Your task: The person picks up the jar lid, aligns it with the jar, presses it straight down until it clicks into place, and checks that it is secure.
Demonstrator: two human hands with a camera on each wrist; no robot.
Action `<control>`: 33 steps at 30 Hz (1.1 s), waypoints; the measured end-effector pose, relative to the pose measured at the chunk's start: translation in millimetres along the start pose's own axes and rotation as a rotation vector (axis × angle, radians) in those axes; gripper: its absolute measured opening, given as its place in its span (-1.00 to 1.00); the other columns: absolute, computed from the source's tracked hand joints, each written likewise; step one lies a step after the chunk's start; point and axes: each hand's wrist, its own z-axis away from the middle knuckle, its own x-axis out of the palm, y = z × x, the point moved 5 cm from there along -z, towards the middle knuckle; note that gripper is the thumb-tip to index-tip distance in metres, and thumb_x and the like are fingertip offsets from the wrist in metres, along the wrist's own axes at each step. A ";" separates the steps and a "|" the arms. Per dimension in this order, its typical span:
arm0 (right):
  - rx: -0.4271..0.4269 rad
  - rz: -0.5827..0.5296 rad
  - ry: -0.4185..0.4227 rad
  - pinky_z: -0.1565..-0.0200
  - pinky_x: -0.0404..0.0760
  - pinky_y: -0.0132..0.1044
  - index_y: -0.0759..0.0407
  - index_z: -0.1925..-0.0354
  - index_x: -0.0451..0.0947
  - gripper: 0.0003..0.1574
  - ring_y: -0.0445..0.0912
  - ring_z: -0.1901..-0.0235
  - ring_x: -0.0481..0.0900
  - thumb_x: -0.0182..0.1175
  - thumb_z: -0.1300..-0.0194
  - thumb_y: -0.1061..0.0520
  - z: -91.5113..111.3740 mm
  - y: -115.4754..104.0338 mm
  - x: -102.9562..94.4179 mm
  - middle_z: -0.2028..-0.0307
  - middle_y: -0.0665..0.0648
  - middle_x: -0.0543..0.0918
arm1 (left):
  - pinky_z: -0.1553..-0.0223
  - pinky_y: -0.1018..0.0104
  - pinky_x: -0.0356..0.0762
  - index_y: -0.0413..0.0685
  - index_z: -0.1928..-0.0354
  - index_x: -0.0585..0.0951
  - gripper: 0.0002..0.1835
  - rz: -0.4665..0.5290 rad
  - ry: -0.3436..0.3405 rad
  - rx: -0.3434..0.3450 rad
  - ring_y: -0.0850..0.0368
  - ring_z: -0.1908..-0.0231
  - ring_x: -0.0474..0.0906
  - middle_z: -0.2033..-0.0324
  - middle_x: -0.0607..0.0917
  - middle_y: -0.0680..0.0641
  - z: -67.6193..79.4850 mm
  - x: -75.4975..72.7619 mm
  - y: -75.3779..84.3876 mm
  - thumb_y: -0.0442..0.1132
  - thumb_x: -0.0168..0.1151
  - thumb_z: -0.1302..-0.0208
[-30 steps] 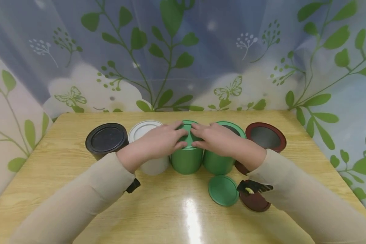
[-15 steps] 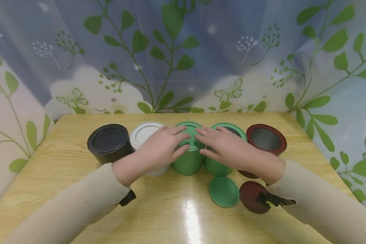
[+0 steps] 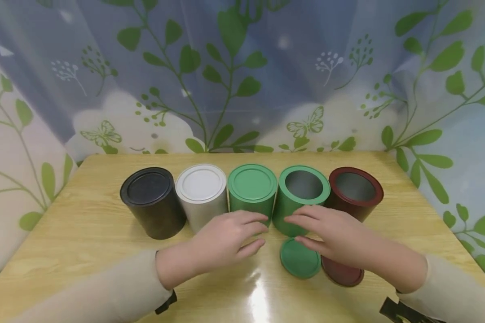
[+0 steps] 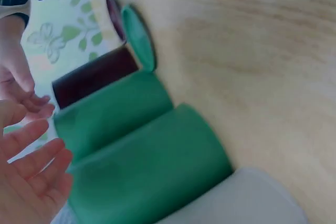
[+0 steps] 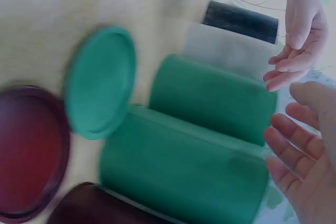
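Observation:
My left hand point(image 3: 230, 237) hovers with loosely extended fingers in front of the lidded green canister point(image 3: 252, 184), holding nothing. To its right, my right hand point(image 3: 331, 231) is also bare, its fingers slightly bent and spread before the uncovered green canister point(image 3: 287, 213). Both palms appear in the wrist views with nothing in them. A round green lid point(image 3: 297, 260) lies on the table, partly beneath the right hand in the head view. Beside it is a dark red lid point(image 3: 343, 272), its upper part covered by that hand.
A row of canisters runs along the wooden table point(image 3: 85, 251): black with a lid point(image 3: 149, 188), white with a lid point(image 3: 202, 184), the two green ones, and a dark red uncovered one point(image 3: 347, 202). Behind hangs a leaf-patterned curtain point(image 3: 254, 89).
Both hands have come off the top of the lidded green canister, drawn back toward me and moved apart. Its whole lid now shows. The canisters and loose lids stay in place.

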 end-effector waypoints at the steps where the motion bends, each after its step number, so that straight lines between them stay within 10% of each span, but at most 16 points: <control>1: 0.026 -0.012 -0.028 0.35 0.58 -0.37 0.13 0.00 0.55 -0.61 -0.19 0.26 0.57 0.21 -0.27 -0.04 5.2 1.3 3.7 0.15 -0.01 0.57 | -0.01 0.29 0.49 -0.08 0.13 0.64 -0.76 0.008 -0.030 -0.012 0.10 0.01 0.54 0.02 0.62 -0.05 -0.4 6.4 0.5 -0.12 0.17 -0.28; 12: 0.266 -0.067 -0.338 0.17 0.59 -0.09 0.21 -0.14 0.44 -0.32 0.07 0.00 0.52 0.29 -0.16 -0.12 45.6 26.5 55.0 -0.03 0.14 0.50 | -0.02 0.31 0.47 -0.07 -0.10 0.54 -0.62 0.049 -0.351 -0.123 0.11 -0.06 0.49 -0.10 0.52 -0.06 -10.5 72.3 8.9 -0.10 0.15 -0.29; 33: 0.269 -0.066 -0.372 0.07 0.55 -0.03 0.29 -0.19 0.40 -0.10 0.13 -0.09 0.43 0.39 0.00 -0.17 59.8 25.0 79.4 -0.13 0.28 0.42 | -0.11 0.33 0.40 0.00 -0.12 0.51 -0.55 -0.031 -0.492 -0.063 0.07 -0.15 0.41 -0.22 0.41 -0.07 -24.0 107.8 21.7 -0.08 0.23 -0.19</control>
